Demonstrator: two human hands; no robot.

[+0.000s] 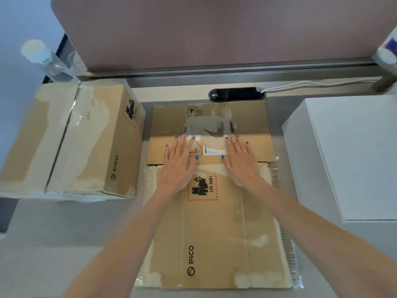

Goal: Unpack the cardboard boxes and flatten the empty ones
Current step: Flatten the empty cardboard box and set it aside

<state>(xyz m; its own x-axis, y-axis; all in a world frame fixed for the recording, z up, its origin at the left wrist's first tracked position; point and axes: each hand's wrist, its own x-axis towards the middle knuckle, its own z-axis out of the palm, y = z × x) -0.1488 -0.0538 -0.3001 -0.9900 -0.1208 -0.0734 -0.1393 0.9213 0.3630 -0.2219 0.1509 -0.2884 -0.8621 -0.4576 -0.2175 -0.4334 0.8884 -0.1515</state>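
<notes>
Cardboard, centre: in our one view, from the head camera, a flattened box [214, 229] lies on the grey surface [64, 244]. Its length runs away from us, with a PICO logo [191, 260] towards the near end.
Hazard mark: a red-bordered UN 3481 mark [203, 187] is printed on the flattened box, partly between the two wrists.
Far flaps: folded panels at the far end carry torn clear tape and a white barcode label [213, 151], which sits between the hands.
Left hand: we see the left hand [179, 162] palm-down on the flattened box, its fingers straight and spread. It presses the cardboard and grips nothing; the nails are painted blue.
Right hand: the right hand [240, 162] mirrors it just across the label, fingers straight and spread, flat on the same panel and holding nothing.
Second box: a taped box [75, 138] stands to the left, just beside the flattened one. Its top is sealed with clear tape and patched with torn pale paper.
White box: a white box [348, 155] sits to the right, apart from the cardboard, with bare surface between them.
Black device: an oblong black device [236, 94] lies at the far edge of the flattened box, and a white cable [311, 83] runs off to its right.
Backdrop: a brown divider panel [214, 29] stands upright behind the surface.
Far left: a clear bottle [43, 59] with a pale cap sits behind the taped box.
</notes>
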